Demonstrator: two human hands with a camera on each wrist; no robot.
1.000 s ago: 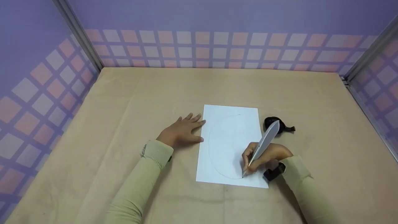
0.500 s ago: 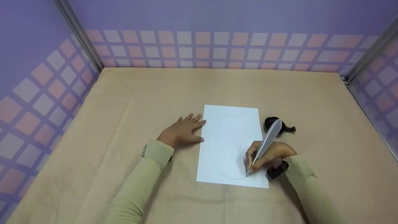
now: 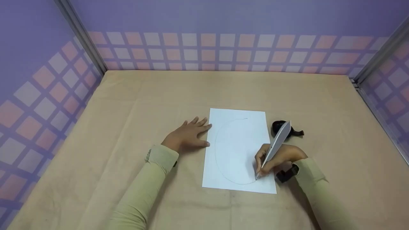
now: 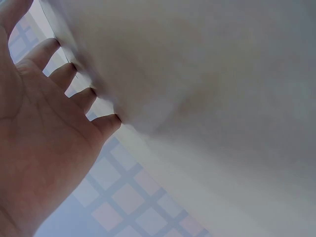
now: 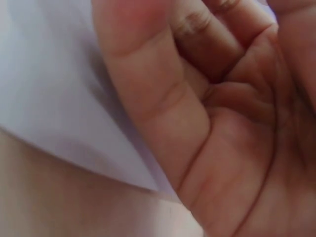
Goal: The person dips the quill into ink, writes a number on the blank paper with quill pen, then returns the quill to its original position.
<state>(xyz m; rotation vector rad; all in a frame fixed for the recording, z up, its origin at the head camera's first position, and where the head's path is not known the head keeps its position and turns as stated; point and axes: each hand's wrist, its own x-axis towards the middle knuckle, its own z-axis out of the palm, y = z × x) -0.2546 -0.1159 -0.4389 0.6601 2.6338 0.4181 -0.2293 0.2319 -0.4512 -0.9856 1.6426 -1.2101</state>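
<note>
A white sheet of paper (image 3: 238, 137) lies on the cloth-covered table, bearing a thin curved line that runs from its top round the left side to the bottom. My right hand (image 3: 278, 158) pinches a silvery, feather-shaped pen (image 3: 278, 139), its tip on the paper at the end of the line near the lower right. In the right wrist view the curled fingers fill most of the picture and the pen is hidden. My left hand (image 3: 188, 135) rests with spread fingers at the sheet's left edge; the left wrist view shows its fingertips (image 4: 114, 120) against the surface.
Right of the paper lies a glossy black rounded object (image 3: 279, 127) with a short neck, partly behind the pen. Beige cloth (image 3: 159, 92) covers the table. Tiled-pattern purple panels (image 3: 236, 19) stand at the back and both sides.
My right hand has moved a little right and slightly up with the pen, and the curved line has grown longer along the bottom. The left hand stays where it was.
</note>
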